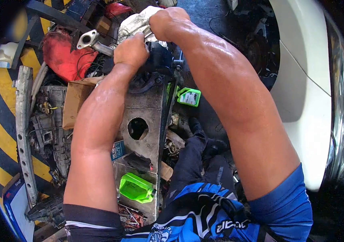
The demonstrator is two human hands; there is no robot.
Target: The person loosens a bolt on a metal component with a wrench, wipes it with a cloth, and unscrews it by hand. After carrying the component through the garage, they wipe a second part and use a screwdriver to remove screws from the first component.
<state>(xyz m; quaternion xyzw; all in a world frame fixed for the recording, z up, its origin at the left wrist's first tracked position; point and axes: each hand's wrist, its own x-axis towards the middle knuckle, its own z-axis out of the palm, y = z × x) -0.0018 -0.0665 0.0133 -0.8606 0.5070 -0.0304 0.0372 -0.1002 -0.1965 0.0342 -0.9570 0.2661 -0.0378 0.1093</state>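
Observation:
At the top centre, a silvery, crumpled-looking metal shield lies between my hands. My left hand is closed at its lower edge, with the thumb pointing up along the metal. My right hand is curled in a fist around its right side, the fingertips hidden from me. A metal pipe with a two-hole flange sticks out to the left, beside my left hand. Just below the hands, a dark round part sits at the head of a grimy metal bench.
On the bench are a cut-open green container and a small blue box. Another green jug stands on the floor. A white car fender borders the right. Gearbox-like parts, a cardboard box and a red item crowd the left.

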